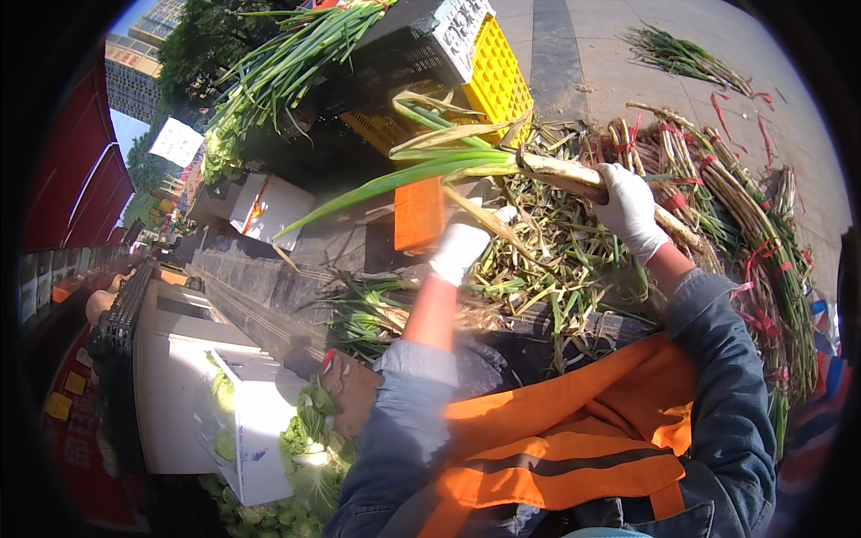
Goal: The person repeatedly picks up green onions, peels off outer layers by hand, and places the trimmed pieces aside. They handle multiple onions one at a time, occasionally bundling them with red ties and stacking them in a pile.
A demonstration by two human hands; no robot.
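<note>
A long green onion (pixel 474 161) with pale, dirt-marked stalk and wilted outer leaves lies across the view. White-gloved, my right hand (pixel 629 208) is closed around its stalk. My left hand (pixel 467 239), also in a white glove, is below the leaves near a dangling dry leaf; its fingers are partly blurred and hidden, so its grip is unclear. Beneath both hands spreads a heap of trimmed onion leaves and peelings (pixel 551 249). Bundles of green onions (pixel 736 178) bound with red ties lie to the right. Loose green onions (pixel 377 313) with roots rest by my left forearm.
An orange block-like object (pixel 418 215) stands beside my left hand. A yellow plastic crate (pixel 498 74) is beyond the heap. White foam boxes (pixel 272 208) and leafy cabbages (pixel 313 450) are at the left. Another onion bunch (pixel 686 57) lies on the pavement at upper right.
</note>
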